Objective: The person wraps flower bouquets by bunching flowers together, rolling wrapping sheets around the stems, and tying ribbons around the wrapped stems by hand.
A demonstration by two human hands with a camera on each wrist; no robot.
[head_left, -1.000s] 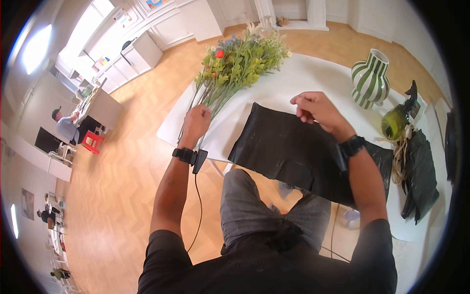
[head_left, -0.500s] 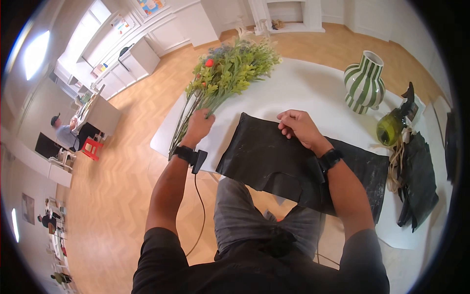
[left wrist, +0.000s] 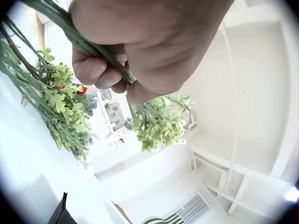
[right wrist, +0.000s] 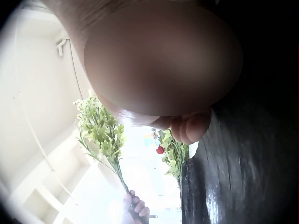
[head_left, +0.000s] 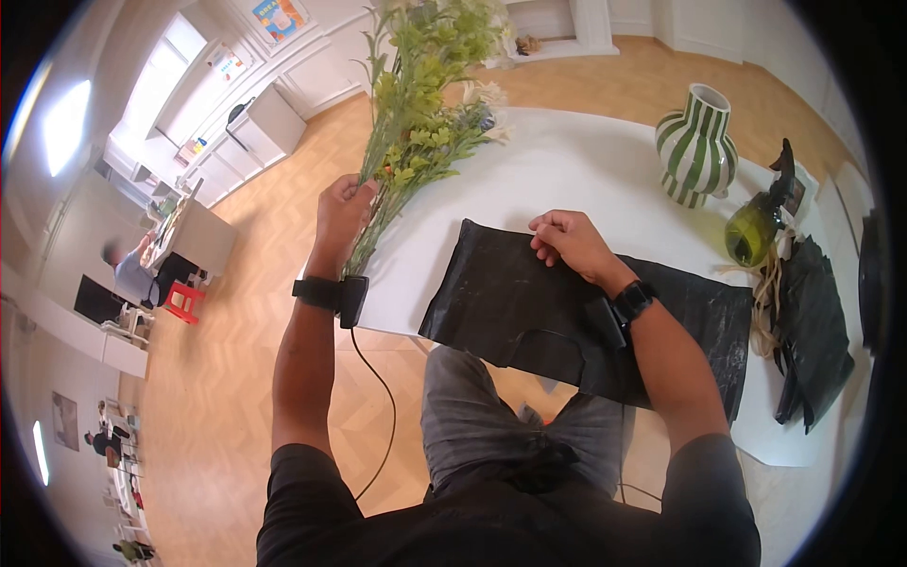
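The left hand (head_left: 340, 219) grips a bunch of green stems, lifting leafy flowers (head_left: 416, 71) upright above the table's left end. In the left wrist view its fingers (left wrist: 96, 72) curl round the stems. Other flowers (left wrist: 65, 107) with a red bloom lie on the table beside them. The right hand (head_left: 573, 246) is over the black sheet (head_left: 501, 293), fingers loosely bent, holding nothing visible; whether it touches the sheet is unclear. In the right wrist view its palm is blurred.
A green-and-white striped vase (head_left: 696, 151) stands at the back right of the white table (head_left: 576, 151). Near it are a green glass vessel (head_left: 749, 234), pale ribbons and folded black material (head_left: 812, 326). A person (head_left: 137, 274) sits far left beside a red stool (head_left: 183, 300).
The left hand has moved up and left, raising part of the flowers off the others. The right hand shifted down-left earlier and has since stayed nearly still.
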